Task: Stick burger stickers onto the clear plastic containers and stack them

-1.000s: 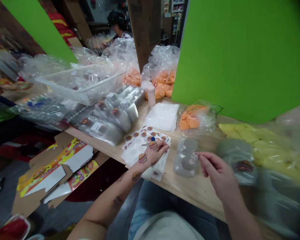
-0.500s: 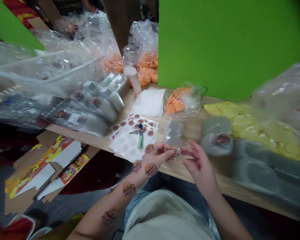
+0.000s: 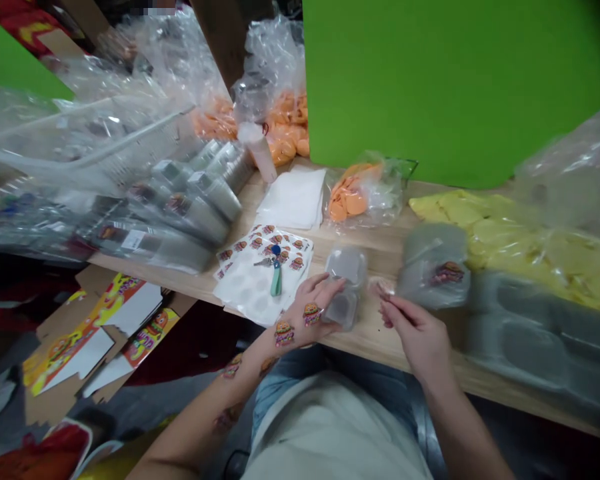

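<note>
My left hand [image 3: 313, 312] rests at the left side of a clear plastic container [image 3: 347, 267], its fingers on one edge and its thumb lower down. Several burger stickers [image 3: 284, 333] are stuck on the back of this hand and along the forearm. To the right of the container, my right hand [image 3: 423, 337] pinches a small sticker [image 3: 384, 287] between thumb and fingertips; its print is blurred. Beyond my left hand lie sticker sheets [image 3: 245, 293], some with burger prints and some peeled bare. On them sits a set of keys [image 3: 276, 277] with a green strap.
A closed container with a burger sticker [image 3: 430, 267] stands right, beside stacked containers [image 3: 525, 333] and yellow bagged pieces [image 3: 480, 220]. Behind are white sheets [image 3: 293, 193], a bag of orange pieces [image 3: 353, 193] and a tumbler [image 3: 260, 153]. Packed containers [image 3: 195, 207] and a white basket [image 3: 130, 143] fill the left.
My left hand has let go of the sticker and moved down to the clear container. My right hand now has the sticker and has moved slightly right and down.
</note>
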The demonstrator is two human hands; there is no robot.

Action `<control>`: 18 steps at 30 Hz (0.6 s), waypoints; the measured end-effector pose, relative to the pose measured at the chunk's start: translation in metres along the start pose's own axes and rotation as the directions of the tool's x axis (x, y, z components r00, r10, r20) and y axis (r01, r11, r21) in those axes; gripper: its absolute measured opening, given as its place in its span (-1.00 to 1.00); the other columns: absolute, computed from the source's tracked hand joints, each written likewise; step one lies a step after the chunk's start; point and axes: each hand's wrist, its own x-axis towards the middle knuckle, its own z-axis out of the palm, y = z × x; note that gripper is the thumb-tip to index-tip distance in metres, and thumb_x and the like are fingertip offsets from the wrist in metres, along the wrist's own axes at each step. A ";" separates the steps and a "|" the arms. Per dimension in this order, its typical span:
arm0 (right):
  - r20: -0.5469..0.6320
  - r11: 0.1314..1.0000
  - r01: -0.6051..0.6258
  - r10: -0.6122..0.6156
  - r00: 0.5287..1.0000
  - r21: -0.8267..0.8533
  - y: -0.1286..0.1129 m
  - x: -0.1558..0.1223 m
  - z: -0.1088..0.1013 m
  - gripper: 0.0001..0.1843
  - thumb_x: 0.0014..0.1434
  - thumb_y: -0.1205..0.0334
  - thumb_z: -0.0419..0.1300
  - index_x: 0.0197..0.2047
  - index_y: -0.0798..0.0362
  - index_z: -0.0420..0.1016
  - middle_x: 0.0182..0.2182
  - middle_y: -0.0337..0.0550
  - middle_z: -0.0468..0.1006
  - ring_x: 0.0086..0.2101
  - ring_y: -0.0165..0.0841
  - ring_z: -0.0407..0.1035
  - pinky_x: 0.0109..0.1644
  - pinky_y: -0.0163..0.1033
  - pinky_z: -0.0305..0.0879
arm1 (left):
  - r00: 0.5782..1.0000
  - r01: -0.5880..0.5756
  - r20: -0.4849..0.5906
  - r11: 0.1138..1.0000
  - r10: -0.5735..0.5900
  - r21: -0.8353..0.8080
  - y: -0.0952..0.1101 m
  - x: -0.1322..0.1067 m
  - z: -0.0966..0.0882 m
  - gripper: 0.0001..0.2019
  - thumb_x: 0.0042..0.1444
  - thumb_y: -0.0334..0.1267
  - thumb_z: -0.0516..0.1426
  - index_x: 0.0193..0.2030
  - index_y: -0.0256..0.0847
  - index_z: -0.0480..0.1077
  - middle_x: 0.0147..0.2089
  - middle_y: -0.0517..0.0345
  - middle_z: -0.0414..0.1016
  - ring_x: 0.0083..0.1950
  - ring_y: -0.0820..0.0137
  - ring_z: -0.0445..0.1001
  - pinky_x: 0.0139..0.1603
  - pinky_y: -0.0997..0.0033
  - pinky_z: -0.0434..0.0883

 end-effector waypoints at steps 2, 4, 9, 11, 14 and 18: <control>0.089 0.995 -0.044 0.036 0.995 0.086 -0.005 0.000 0.007 -0.70 0.02 0.04 0.19 -0.23 0.01 0.53 -0.48 -0.21 0.56 -0.49 -0.37 0.39 -0.36 -0.25 0.35 | 0.994 0.045 -0.094 0.995 -0.053 -0.089 0.015 -0.007 -0.005 -0.16 -0.13 0.02 0.25 0.27 -0.13 0.02 0.24 -0.02 0.18 0.34 0.07 -0.06 0.31 0.06 -0.01; 0.165 0.991 -0.028 0.006 0.986 0.130 -0.015 -0.001 0.014 -0.74 0.04 0.04 0.18 -0.26 0.00 0.54 -0.47 -0.22 0.55 -0.47 -0.37 0.40 -0.34 -0.26 0.36 | 0.969 0.101 -0.190 0.957 -0.157 -0.272 0.031 -0.007 -0.012 -0.27 -0.05 -0.01 0.21 0.24 -0.12 0.06 0.20 -0.05 0.20 0.27 0.08 0.09 0.23 0.08 0.12; 0.218 0.985 0.170 -0.173 0.961 0.029 -0.039 -0.010 0.019 -0.78 0.10 0.08 0.14 -0.28 -0.02 0.53 -0.36 -0.17 0.54 -0.34 -0.35 0.41 -0.24 -0.23 0.36 | 0.906 0.165 -0.136 0.629 -0.401 -0.760 0.056 -0.002 -0.019 -0.42 0.08 -0.18 0.14 0.19 -0.19 0.01 -0.35 0.19 0.37 -0.31 0.47 0.40 -0.29 0.48 0.33; 0.139 0.964 0.265 -0.261 0.955 -0.012 -0.041 -0.017 0.018 -0.62 0.03 0.11 0.21 -0.05 -0.03 0.43 -0.15 -0.11 0.50 -0.18 -0.30 0.39 -0.14 -0.19 0.35 | 0.872 0.153 -0.152 0.553 -0.466 -0.819 0.063 -0.007 -0.014 -0.40 0.06 -0.24 0.16 0.19 -0.17 -0.04 -0.43 0.29 0.30 -0.39 0.54 0.35 -0.33 0.53 0.30; 0.168 0.968 0.222 -0.240 0.956 0.118 -0.036 -0.025 0.015 -0.27 -0.02 0.15 0.27 0.21 -0.05 0.10 -0.15 -0.10 0.48 -0.18 -0.31 0.39 -0.11 -0.15 0.36 | 0.858 0.157 -0.110 0.459 -0.502 -0.874 0.069 -0.020 -0.003 -0.36 0.05 -0.28 0.18 0.19 -0.13 -0.08 -0.44 0.32 0.30 -0.41 0.56 0.34 -0.35 0.55 0.30; 0.145 0.969 0.028 -0.065 0.987 0.246 -0.024 -0.018 0.014 -0.53 0.02 0.15 0.25 0.01 -0.01 0.26 -0.46 -0.28 0.48 -0.40 -0.42 0.40 -0.28 -0.26 0.35 | 0.880 0.192 -0.118 0.572 -0.460 -0.797 0.060 -0.036 0.007 -0.33 0.05 -0.25 0.18 0.22 -0.09 -0.10 -0.20 0.13 0.44 -0.31 0.48 0.41 -0.29 0.45 0.37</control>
